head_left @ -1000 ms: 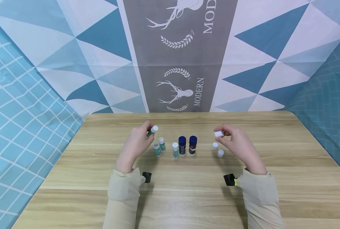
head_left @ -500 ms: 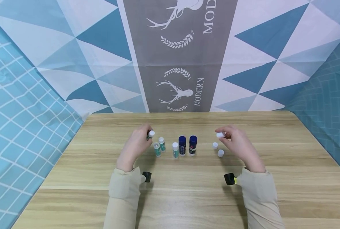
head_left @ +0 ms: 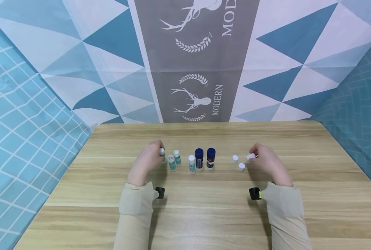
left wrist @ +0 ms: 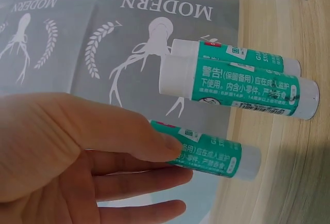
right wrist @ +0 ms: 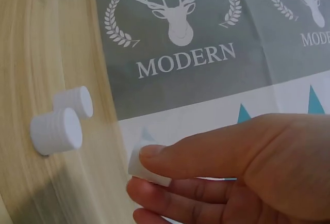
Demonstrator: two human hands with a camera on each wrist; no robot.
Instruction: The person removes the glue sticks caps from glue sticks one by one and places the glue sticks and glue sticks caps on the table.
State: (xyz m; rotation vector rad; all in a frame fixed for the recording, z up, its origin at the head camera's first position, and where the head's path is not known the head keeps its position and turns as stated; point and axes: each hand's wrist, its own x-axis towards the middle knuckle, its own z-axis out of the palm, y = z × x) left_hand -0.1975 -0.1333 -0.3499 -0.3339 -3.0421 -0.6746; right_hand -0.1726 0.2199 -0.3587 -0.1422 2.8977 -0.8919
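My left hand [head_left: 146, 159] pinches a green-and-white glue stick [left wrist: 216, 154] between thumb and fingers, upright and close over the table. Right beside it stand two similar glue sticks, one nearer [head_left: 171, 165] and one farther back [head_left: 177, 159]; their white tops show no tall cap. My right hand [head_left: 268, 162] pinches a white cap [right wrist: 149, 168] low over the table, partly hidden by the thumb. To the left of that hand, two more white caps sit on the wood, a front one [head_left: 241, 167] and a back one [head_left: 235, 159].
Mid-table stand a white-capped green glue stick [head_left: 192, 165] and two thicker navy-capped sticks, a left one [head_left: 199, 160] and a right one [head_left: 211, 159]. The wooden table [head_left: 198, 215] meets a patterned cloth backdrop [head_left: 201, 62] at its far edge.
My left hand has lowered the glue stick from a tilt to upright, beside the other two. My right hand has moved right and down with the white cap. The standing sticks have stayed put.
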